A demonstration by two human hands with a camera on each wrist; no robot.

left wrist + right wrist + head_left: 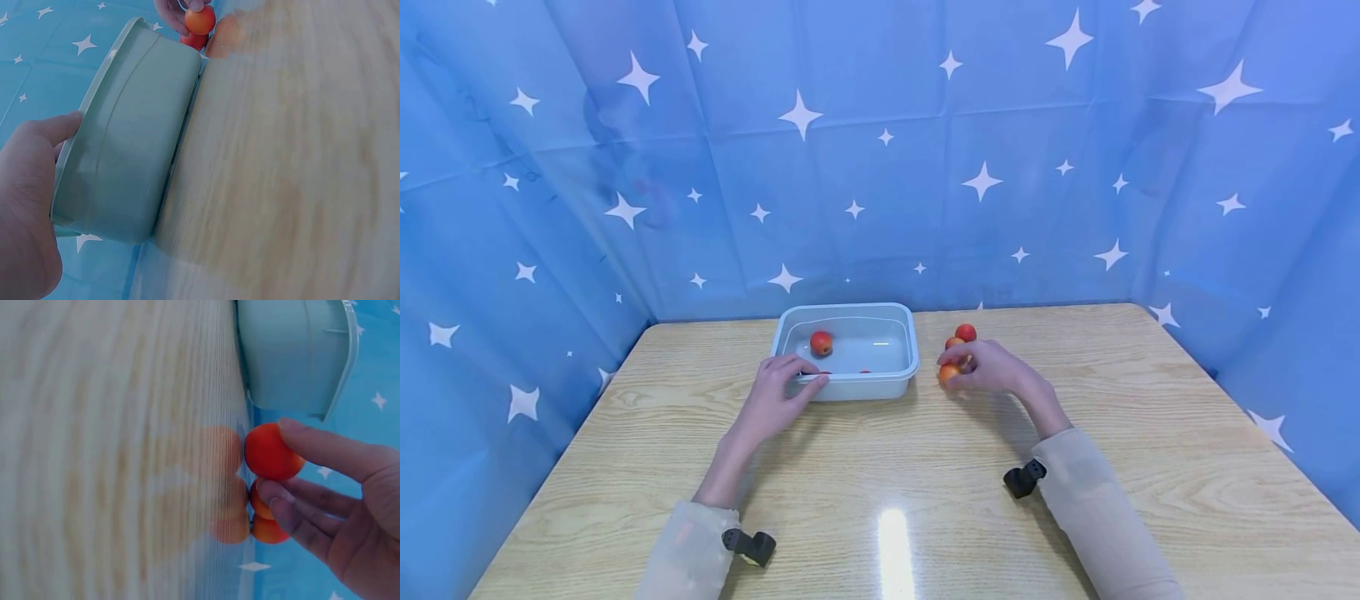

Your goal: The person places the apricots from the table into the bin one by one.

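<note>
Pinching the tub rim (872, 379), left hand (777, 393); pinching the nearest orange-red fruit (948, 375), right hand (996, 369)

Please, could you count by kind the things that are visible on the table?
Pale blue rectangular plastic box: 1
Round red-orange fruits beside the box: 3
Round red fruits visible inside it, two mostly hidden: 3
Total visible: 7

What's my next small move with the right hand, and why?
I'd probably lift the nearest fruit toward the tub: the right hand pinches it, the left hand holds the tub's rim, and a red fruit already lies inside.
</note>
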